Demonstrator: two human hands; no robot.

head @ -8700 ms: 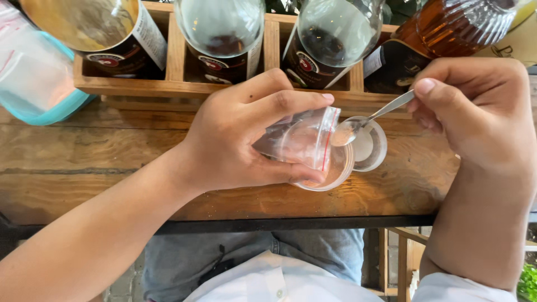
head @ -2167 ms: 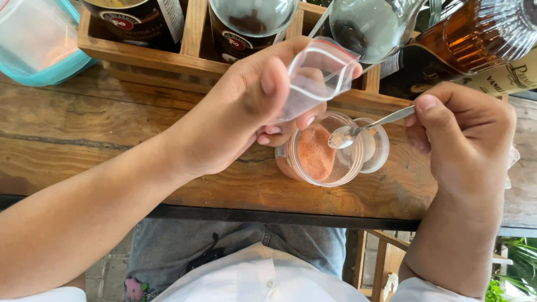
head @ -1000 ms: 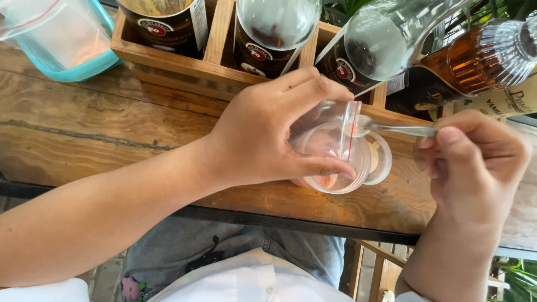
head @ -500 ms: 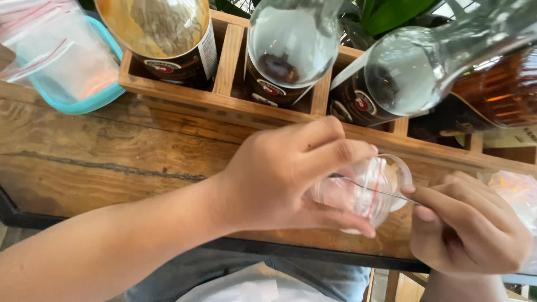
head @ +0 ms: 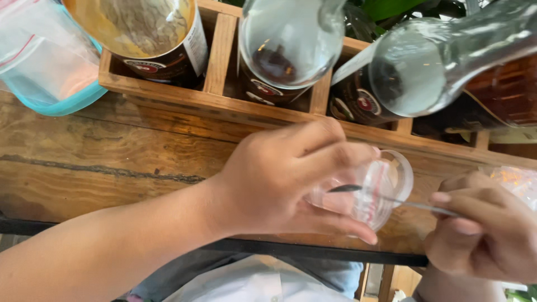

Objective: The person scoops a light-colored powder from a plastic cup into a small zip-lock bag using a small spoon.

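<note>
My left hand (head: 279, 179) grips a small clear zip bag (head: 366, 193) with a red seal strip, held over a small round clear container (head: 400, 176) on the wooden table (head: 100, 162). Pink powder shows through the bag. My right hand (head: 484, 229) pinches the handle of a thin metal spoon (head: 391, 198), and the spoon's bowl reaches into the bag's mouth. The container is mostly hidden behind the bag and my fingers.
A wooden rack (head: 224, 100) along the table's far side holds several large glass bottles (head: 291, 45). A teal tub (head: 61, 95) with a zip bag inside stands at the far left. Another bag (head: 517, 179) lies at the right edge. The table's near edge runs under my wrists.
The bag was lifted, then brought back down over the container. My right hand has shifted right and lower, and the spoon now points into the bag. The view has tilted.
</note>
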